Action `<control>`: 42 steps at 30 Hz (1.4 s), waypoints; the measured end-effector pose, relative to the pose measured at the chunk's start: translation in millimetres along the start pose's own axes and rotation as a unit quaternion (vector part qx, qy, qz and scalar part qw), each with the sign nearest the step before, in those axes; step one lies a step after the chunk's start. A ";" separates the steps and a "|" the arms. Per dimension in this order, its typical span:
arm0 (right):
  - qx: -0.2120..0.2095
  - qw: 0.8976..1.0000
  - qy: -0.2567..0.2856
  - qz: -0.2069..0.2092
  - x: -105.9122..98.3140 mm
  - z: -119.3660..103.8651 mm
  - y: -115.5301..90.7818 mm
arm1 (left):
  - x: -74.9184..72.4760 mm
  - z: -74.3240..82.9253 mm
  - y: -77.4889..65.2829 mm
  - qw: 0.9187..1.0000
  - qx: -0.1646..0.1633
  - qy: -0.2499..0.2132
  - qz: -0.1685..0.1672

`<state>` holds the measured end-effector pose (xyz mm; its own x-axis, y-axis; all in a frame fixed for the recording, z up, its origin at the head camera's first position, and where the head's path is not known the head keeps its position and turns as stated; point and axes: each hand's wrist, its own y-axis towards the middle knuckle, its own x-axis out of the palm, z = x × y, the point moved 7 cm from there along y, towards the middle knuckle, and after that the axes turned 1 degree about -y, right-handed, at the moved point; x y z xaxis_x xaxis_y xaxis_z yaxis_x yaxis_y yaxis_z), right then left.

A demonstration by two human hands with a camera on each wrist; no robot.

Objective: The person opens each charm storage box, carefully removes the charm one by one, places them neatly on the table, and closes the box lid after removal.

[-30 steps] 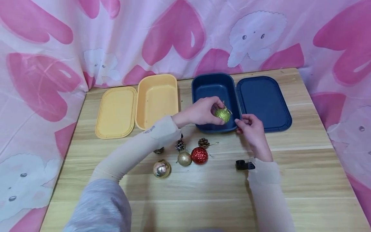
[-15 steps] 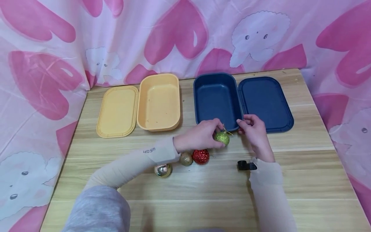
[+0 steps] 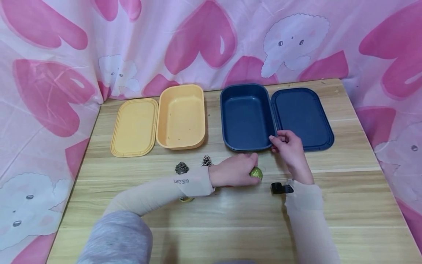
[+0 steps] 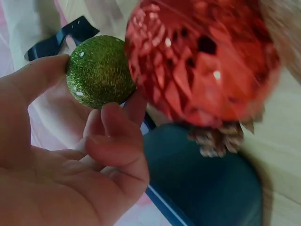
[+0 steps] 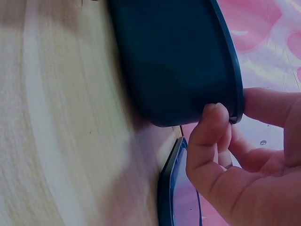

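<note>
My left hand pinches a green glitter Christmas ball between thumb and fingers, just in front of the navy plastic box. In the left wrist view the green ball appears beside a faceted red ball, with a pine cone partly behind the red one. My right hand grips the box's front right corner; in the right wrist view its thumb and fingers pinch the rim. In the head view, my left hand and forearm hide most of the red ball.
A yellow box stands left of the navy one, with a yellow lid beside it. The navy lid lies on the right. Two pine cones, one further left, and a mostly covered gold ball lie around my left forearm.
The left hand has brought the green ball out from over the navy box, toward me and down to the ornaments. My right hand has stayed at the box corner.
</note>
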<state>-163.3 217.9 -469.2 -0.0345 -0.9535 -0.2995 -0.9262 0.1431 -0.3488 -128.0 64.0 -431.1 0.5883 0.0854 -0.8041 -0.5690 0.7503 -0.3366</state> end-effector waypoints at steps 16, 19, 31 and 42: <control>-0.016 1.000 0.010 0.007 -8.6 -1.8 -0.8 | 23.6 5.3 10.2 0.997 -0.004 0.051 -0.066; -0.018 1.000 0.012 0.015 -12.2 -1.5 -1.5 | 23.9 5.2 10.1 0.996 -0.005 0.051 -0.069; -0.011 0.998 0.024 0.061 -42.3 6.2 -4.6 | 24.1 2.4 9.5 0.996 -0.001 0.034 -0.085; 0.039 0.992 0.012 0.117 -117.8 28.0 -2.5 | 0.6 2.1 3.6 0.999 0.010 0.045 -0.023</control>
<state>-146.4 337.3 -457.9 -0.2558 -0.8975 -0.3592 -0.8596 0.3812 -0.3403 -128.4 68.1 -431.7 0.5588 -0.0082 -0.8293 -0.5305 0.7651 -0.3650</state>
